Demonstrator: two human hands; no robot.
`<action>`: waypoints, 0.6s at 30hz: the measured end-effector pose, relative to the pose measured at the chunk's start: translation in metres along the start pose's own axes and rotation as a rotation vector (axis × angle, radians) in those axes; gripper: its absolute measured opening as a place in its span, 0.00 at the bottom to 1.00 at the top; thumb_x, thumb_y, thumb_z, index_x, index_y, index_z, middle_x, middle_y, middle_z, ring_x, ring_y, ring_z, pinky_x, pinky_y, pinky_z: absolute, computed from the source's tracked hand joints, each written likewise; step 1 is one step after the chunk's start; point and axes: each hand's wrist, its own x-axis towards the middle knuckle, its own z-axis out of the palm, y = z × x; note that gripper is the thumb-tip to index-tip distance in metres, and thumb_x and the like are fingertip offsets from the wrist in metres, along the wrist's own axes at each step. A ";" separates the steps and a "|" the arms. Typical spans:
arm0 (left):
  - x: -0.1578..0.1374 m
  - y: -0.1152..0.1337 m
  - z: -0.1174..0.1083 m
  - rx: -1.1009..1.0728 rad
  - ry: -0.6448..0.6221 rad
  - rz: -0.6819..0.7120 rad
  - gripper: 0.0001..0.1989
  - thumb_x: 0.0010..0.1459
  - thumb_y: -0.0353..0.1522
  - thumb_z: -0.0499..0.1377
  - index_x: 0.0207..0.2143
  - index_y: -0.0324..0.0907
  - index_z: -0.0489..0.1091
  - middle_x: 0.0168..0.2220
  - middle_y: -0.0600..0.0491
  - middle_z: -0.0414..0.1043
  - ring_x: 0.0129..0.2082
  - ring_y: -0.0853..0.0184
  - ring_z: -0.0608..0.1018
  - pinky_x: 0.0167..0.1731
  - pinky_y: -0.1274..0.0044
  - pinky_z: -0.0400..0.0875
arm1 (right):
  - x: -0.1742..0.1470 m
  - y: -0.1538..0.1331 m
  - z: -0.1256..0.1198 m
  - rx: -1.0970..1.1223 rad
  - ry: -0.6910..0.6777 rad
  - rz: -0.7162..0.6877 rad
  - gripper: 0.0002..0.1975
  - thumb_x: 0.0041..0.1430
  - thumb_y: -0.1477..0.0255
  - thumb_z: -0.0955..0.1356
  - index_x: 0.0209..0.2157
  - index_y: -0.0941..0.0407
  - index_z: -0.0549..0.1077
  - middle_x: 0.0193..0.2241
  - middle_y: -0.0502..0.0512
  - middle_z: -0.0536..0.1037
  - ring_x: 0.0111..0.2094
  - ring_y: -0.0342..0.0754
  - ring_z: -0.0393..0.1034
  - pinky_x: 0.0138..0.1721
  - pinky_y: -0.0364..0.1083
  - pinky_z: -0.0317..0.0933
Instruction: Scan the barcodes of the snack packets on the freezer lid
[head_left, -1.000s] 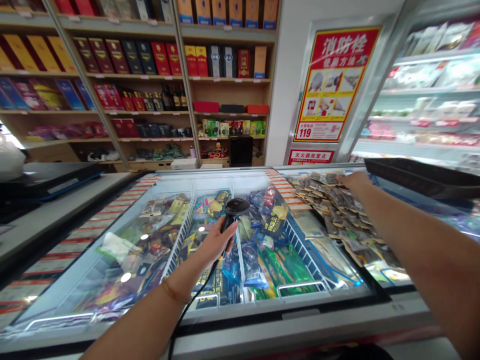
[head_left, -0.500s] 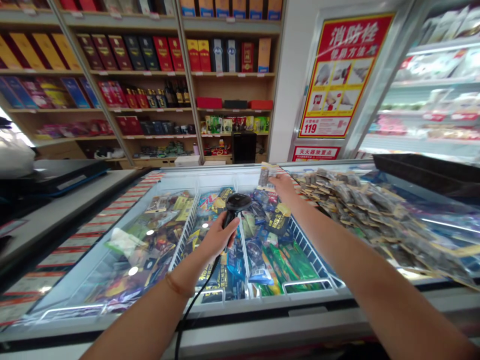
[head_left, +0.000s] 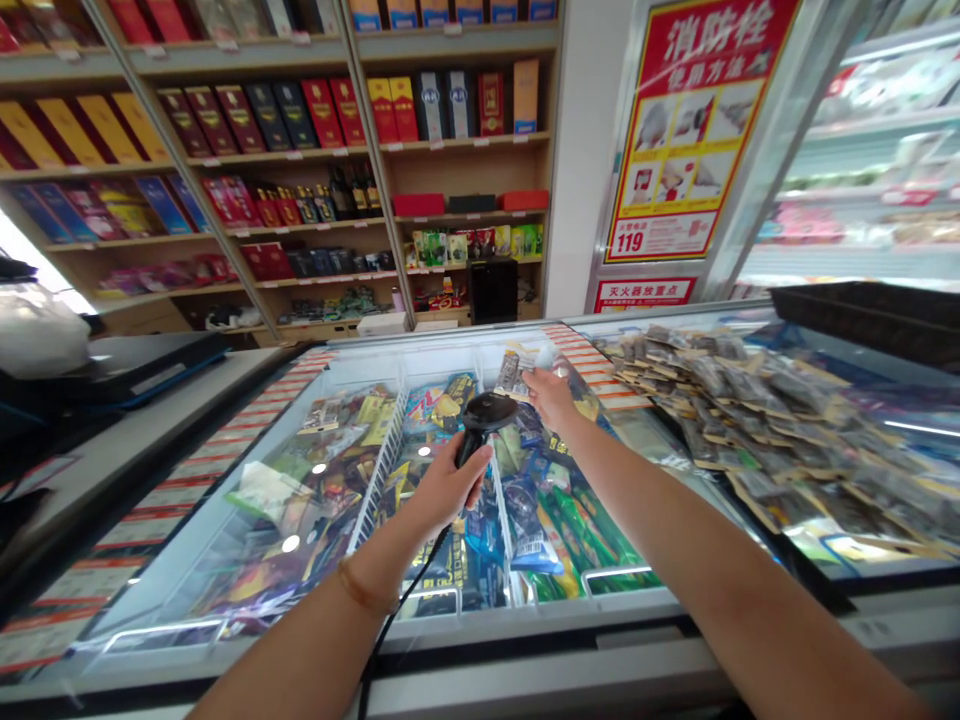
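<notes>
A: Room first, quick.
B: Shop. Wooden shelves (head_left: 487, 176) of boxes and bottles at back, lit cooler (head_left: 832, 262) far right, red poster (head_left: 682, 120) between.
A: Main surface?
B: Chest freezer (head_left: 547, 648), glass top. Probably serves as worktop because it's flat and both arms reach it. Bagged goods (head_left: 525, 510) below, in white wire baskets (head_left: 375, 470).
A: On top?
B: Right end: long black tray (head_left: 870, 320), then a loose pile of packets (head_left: 757, 420) right of the right forearm (head_left: 697, 540), likely put there to suit that arm.
A: Hands?
B: Left hand (head_left: 452, 490) wrapped around the handle of a black scanner (head_left: 491, 408), head uppermost; that hold presumably leaves the head uncovered. Right hand (head_left: 551, 395) nearly closed, pinching a single packet (head_left: 512, 370) at its right edge.
A: Packet where?
B: Just beyond the scanner head, slightly right. Edge hold probably keeps its face clear. Lifted or on glass? Can't tell. Print's too small.
A: In the way?
B: Scanner and right forearm hide parts of the baskets; glass separates hands from bagged goods. Striped label strip (head_left: 585, 365) between packet and pile. Thin black cord (head_left: 391, 622) trails past the left wrist to the near edge.
</notes>
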 end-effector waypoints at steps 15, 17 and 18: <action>-0.002 0.004 -0.002 -0.004 -0.066 -0.013 0.27 0.52 0.55 0.64 0.37 0.45 0.61 0.20 0.65 0.61 0.12 0.77 0.63 0.15 0.81 0.56 | 0.000 0.001 0.001 0.037 0.009 -0.011 0.13 0.52 0.62 0.74 0.28 0.53 0.69 0.20 0.48 0.73 0.30 0.48 0.73 0.36 0.46 0.70; -0.003 0.003 -0.001 -0.009 -0.059 -0.016 0.27 0.53 0.56 0.63 0.37 0.45 0.61 0.20 0.64 0.62 0.12 0.77 0.63 0.15 0.81 0.56 | 0.001 0.003 -0.001 0.040 0.010 -0.016 0.12 0.52 0.62 0.74 0.28 0.53 0.71 0.21 0.49 0.74 0.29 0.49 0.73 0.36 0.47 0.70; -0.003 0.003 -0.001 -0.010 -0.055 -0.018 0.27 0.53 0.56 0.63 0.37 0.44 0.62 0.20 0.64 0.63 0.12 0.77 0.63 0.15 0.81 0.56 | 0.002 0.005 -0.002 0.036 0.013 -0.018 0.11 0.53 0.62 0.74 0.29 0.54 0.72 0.22 0.49 0.75 0.30 0.49 0.73 0.36 0.47 0.71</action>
